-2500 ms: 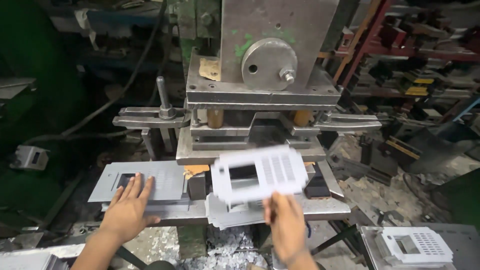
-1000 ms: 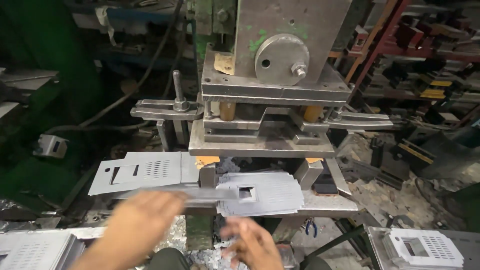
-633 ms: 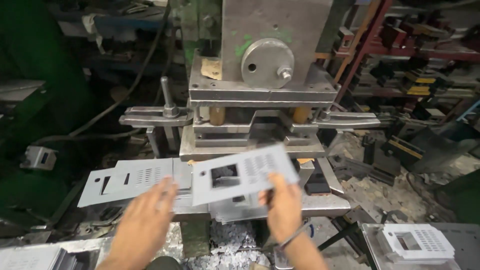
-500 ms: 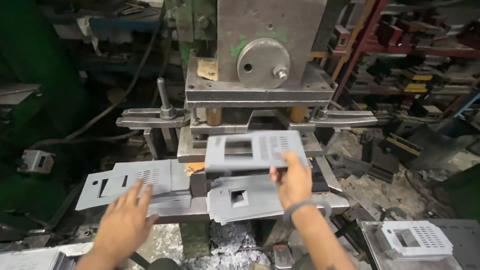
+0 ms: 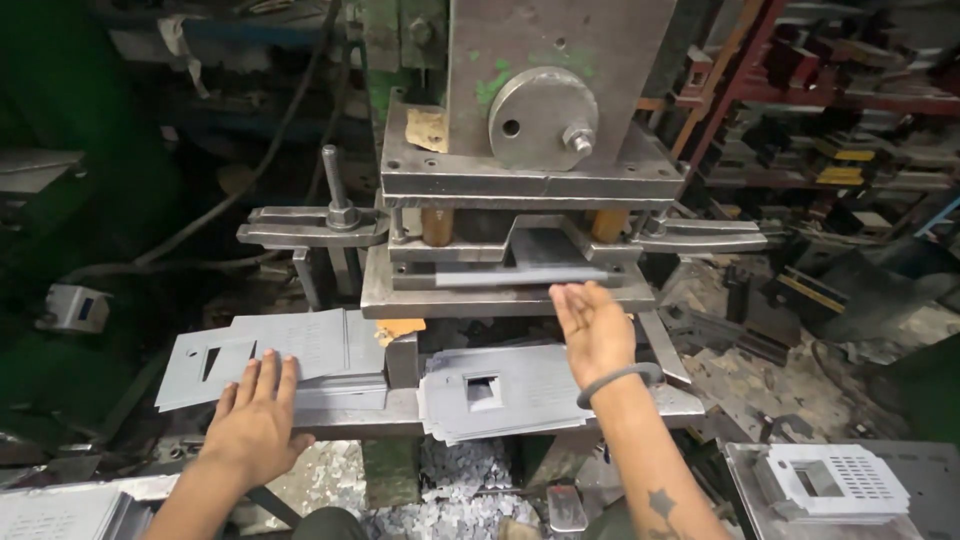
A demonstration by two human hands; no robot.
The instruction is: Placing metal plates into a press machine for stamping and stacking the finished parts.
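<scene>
From the head view, the left hand (image 5: pixel 255 420) lies flat and open on the edge of the perforated metal sheets (image 5: pixel 270 352) stacked left of the press (image 5: pixel 520 180). The right hand (image 5: pixel 592 328) hovers open, holding nothing, above a second stack of cut sheets (image 5: pixel 500 385), near the sheet in the die (image 5: pixel 520 275).

A flat grey sheet-metal plate (image 5: pixel 262 352) with a rectangular cut-out and rows of small perforations lay on the press table at about nine o'clock from the die, under the fingers of the left hand (image 5: pixel 255 420). At about six o'clock from the die sat a stack of grey plates (image 5: pixel 505 388), each with a square hole near its middle, edges slightly fanned. Another grey plate (image 5: pixel 545 262) lay flat inside the die opening, at about twelve o'clock from the open right hand (image 5: pixel 595 330).
</scene>
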